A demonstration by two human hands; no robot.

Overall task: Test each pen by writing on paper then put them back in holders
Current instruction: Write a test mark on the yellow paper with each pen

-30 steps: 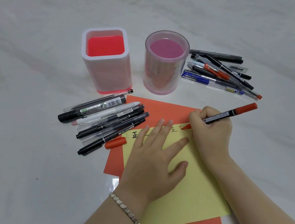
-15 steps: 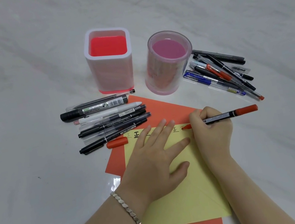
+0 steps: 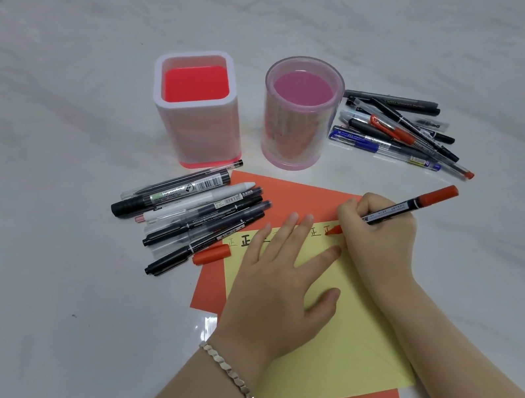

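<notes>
The right hand (image 3: 377, 231) grips a red marker (image 3: 411, 203), fingers curled round the barrel. Its tip rests on the yellow paper (image 3: 333, 360) at the right end of a row of written characters. The left hand (image 3: 278, 283) lies flat, fingers straight and spread, pressing the sheet down and holding nothing.

Step in hand, as judged: the test stroke.
- Maintain left-hand pressure so the sheet cannot slide on the orange paper (image 3: 288, 194) beneath.
- The right edge of the sheet is just beside the tip, so further marks will likely need a lower line.
- Refit the red cap (image 3: 211, 254), which lies at the sheet's far left corner, before storing.

The square holder (image 3: 203, 132) and round holder (image 3: 301, 129) stand upright beyond the paper. One row of pens (image 3: 193, 210) lies left and a pile of pens (image 3: 399, 130) lies right. The path to the round holder runs between the orange paper and that pile.
</notes>
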